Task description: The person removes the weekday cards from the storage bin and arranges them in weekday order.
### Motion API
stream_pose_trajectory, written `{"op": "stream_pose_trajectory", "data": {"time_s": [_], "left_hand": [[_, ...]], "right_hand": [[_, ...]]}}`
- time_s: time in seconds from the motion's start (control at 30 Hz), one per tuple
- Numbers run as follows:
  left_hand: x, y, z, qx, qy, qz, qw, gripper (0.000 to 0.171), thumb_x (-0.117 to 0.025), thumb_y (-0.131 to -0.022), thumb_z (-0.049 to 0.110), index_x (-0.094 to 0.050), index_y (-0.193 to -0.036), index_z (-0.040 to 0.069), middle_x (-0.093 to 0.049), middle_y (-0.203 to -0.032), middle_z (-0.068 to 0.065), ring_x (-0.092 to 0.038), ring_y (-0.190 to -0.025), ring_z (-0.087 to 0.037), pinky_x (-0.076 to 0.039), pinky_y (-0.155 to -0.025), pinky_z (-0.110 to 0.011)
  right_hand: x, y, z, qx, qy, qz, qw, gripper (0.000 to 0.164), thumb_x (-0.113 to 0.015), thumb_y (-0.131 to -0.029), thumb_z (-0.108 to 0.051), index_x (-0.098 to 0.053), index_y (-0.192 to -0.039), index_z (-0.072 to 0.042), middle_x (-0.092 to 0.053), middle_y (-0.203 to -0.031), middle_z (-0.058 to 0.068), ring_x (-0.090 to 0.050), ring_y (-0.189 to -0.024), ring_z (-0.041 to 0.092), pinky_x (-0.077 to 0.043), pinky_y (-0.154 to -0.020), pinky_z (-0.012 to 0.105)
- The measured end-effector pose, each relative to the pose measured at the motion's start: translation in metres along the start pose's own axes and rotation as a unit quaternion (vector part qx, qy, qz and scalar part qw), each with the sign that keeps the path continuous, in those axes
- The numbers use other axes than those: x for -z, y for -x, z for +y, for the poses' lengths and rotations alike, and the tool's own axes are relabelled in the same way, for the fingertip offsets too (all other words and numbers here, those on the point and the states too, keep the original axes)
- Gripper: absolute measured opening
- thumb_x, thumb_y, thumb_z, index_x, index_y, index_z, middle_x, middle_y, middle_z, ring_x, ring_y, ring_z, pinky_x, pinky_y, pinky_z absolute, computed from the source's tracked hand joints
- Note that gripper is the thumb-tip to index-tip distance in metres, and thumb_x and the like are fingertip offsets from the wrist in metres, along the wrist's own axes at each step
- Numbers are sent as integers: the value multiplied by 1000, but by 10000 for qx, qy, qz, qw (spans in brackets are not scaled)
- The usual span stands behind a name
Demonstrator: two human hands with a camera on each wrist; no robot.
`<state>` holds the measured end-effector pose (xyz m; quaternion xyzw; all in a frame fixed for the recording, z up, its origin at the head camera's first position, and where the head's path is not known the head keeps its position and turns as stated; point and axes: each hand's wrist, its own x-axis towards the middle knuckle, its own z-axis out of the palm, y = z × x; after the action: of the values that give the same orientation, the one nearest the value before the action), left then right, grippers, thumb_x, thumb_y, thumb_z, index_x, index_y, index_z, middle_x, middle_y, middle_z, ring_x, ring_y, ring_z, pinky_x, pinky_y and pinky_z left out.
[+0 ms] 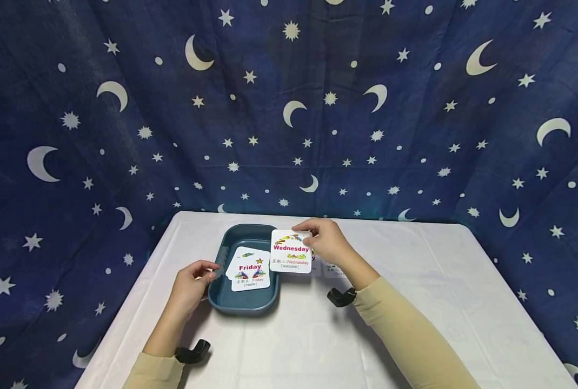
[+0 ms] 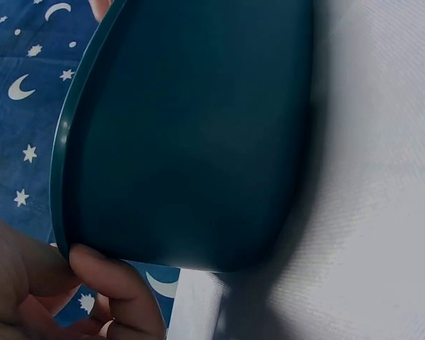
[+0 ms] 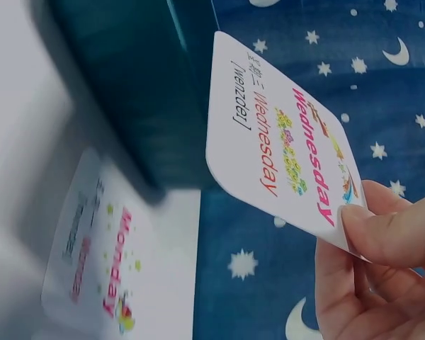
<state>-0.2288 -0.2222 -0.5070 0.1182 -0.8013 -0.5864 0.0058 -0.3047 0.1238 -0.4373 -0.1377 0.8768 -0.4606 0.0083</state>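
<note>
In the head view, near the middle of the frame, we see the right hand (image 1: 329, 242) pinching the Wednesday card (image 1: 284, 265) by its upper right corner, the print facing us; the left hand (image 1: 190, 287) grips the left rim of the blue tray (image 1: 242, 310), in which the Friday card (image 1: 251, 276) lies uppermost on other cards. To our judgement, this hold works best with a light pinch at the corner, the card kept unbent, while the other hand steadies the rim. The Wednesday card lies just left of the right hand's fingertips, overlapping the tray's right rim in this view; we cannot tell whether they touch. In the left wrist view, the left hand's thumb and fingers clasp the rim at lower left, and the tray fills the upper middle, with no card visible there. In the right wrist view, the hand at lower right holds the Wednesday card, which reaches up and left from the fingertips, while the Monday card (image 3: 92, 265) lies at lower left on the white cloth (image 3: 166, 248), well apart from the hand.
</note>
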Motion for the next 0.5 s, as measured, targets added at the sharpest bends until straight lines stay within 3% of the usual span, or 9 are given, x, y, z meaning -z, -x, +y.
{"op": "stream_pose_trajectory", "data": {"time_s": [0.5], "left_hand": [[0,0,0,24,0,-34,10000,21,-63,-103,-2,-74,-121,-1,-61,-88,-4,-58,-63,-14,-54,-55,-26]], "right_hand": [[44,16,36,-396,212,10,9990,41,-70,-92,7,-81,-124,-15,-74,-132,10,-57,-93,25,-49,-77,33]]}}
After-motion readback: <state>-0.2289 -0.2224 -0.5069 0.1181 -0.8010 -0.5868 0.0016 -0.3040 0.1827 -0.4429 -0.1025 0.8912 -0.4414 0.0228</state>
